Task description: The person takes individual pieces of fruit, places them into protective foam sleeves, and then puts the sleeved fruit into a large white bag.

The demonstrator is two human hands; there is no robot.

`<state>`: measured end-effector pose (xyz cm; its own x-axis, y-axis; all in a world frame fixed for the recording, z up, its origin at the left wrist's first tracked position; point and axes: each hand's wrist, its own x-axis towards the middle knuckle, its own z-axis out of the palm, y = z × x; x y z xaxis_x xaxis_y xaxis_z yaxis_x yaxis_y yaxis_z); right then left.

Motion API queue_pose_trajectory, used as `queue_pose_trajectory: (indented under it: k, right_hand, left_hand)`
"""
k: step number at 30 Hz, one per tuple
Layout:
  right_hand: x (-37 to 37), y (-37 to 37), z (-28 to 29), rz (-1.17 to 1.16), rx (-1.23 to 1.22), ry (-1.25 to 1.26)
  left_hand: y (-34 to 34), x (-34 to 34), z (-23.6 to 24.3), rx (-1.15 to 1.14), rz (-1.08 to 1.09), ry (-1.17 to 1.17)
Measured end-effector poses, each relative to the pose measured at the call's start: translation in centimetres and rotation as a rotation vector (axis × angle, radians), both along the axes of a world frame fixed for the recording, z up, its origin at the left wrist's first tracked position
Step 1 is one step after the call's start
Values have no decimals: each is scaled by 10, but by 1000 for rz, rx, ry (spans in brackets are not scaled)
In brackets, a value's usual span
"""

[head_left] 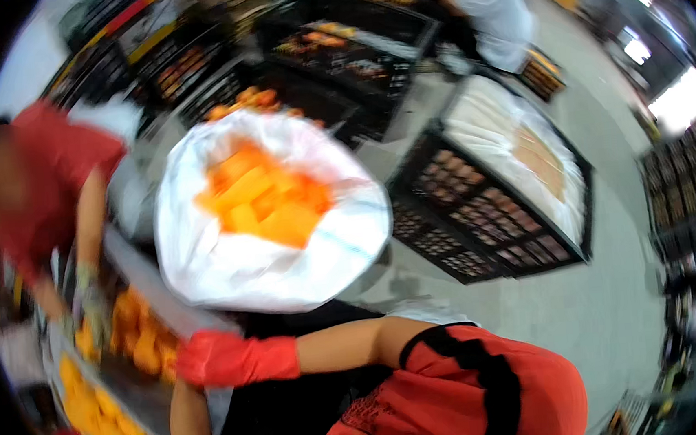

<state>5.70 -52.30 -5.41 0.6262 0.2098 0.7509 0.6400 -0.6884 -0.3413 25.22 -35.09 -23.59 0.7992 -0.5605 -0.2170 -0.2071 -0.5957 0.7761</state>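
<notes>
My right hand (205, 359), in a red rubber glove, reaches across to the left and rests against my left forearm (189, 422) near the wrist. Its fingers look curled in, though blur hides what they grip. The left hand cannot be told apart from the red glove over it. Just beyond my hands stands a large white woven sack (205, 265), its mouth wide and turned down. Flat-sided orange chunks (260, 196) lie inside. Left of my hands, orange pieces (138, 336) sit along a metal work table (153, 290).
A co-worker in a red top (54, 175) works with gloved hands at the table's left. Yellow-orange pieces (106, 416) fill its near side. A black crate (488, 227) with a white liner stands to the right. Black crates (336, 63) and a person in white (500, 21) are behind.
</notes>
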Motion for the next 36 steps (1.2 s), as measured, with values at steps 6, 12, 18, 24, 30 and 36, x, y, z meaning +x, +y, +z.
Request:
queue_pose_trajectory:
  k: [6,12,18,24,30,36]
  right_hand:
    - [9,3,-21,-88,-69,-86]
    - [5,3,-22,-82,63,6]
    - [-4,3,10,44,20,272]
    - [-5,0,2,-46,203,154]
    - [-53,41,38,606,1164,800]
    - [-53,68,34,541,1341,557]
  left_hand:
    - [-38,20,-5,-26,72,-42]
    - [-48,8,52,-238,206,-61]
    - [35,-77,172,-693,506,-185]
    - [43,-164,206,-962,544,-440]
    - [16,-235,242,-1258,661,-258]
    - [4,-247,241,-879,423,-435]
